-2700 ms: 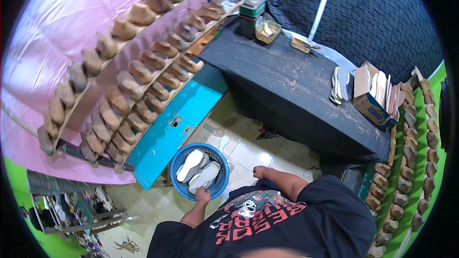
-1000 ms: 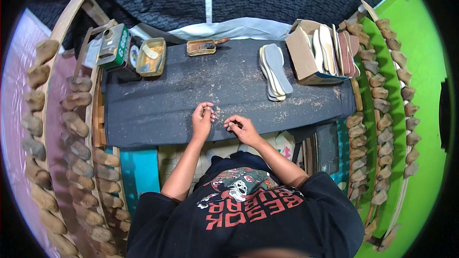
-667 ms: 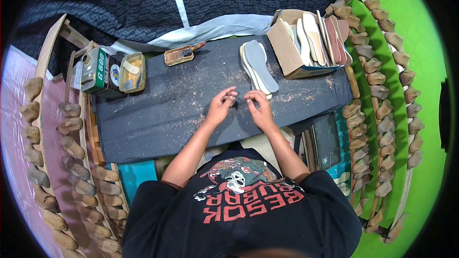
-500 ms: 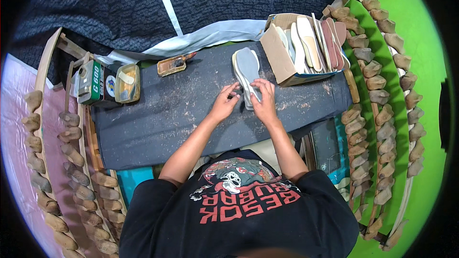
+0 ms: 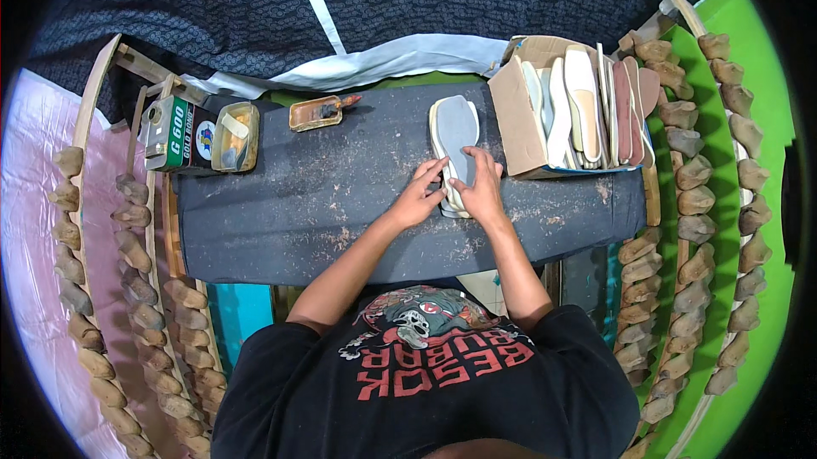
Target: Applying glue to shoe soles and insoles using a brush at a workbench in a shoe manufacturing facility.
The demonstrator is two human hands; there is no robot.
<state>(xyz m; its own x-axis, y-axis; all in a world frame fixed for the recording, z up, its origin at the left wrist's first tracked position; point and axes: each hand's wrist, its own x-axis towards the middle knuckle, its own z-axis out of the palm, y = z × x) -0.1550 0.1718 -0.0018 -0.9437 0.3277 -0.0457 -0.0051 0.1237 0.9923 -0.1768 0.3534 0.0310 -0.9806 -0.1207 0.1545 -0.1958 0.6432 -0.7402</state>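
A stack of shoe insoles (image 5: 455,123) lies lengthwise on the dark cloth-covered table, a grey piece on top and pale edges showing below it. My left hand (image 5: 417,197) presses its fingertips and thumb to the stack's left edge, near the end closest to me. Across from it, my right hand (image 5: 483,191) curls around the right edge, fingers reaching onto the grey top and thumb near the middle. Between them my two hands hold the near part of the stack, partly covering it.
A cardboard box (image 5: 521,123) full of insoles stands at the right. At the far left are a green metal can (image 5: 180,131) and a glue tub (image 5: 228,157); a small tray (image 5: 315,114) lies right of them. Racks of wooden shoe lasts (image 5: 694,199) flank the table (image 5: 281,229).
The view has shifted, so the table sits differently. My hands have closed in on the stack, with the left fingertips now against its edge and the right fingers farther over the top.
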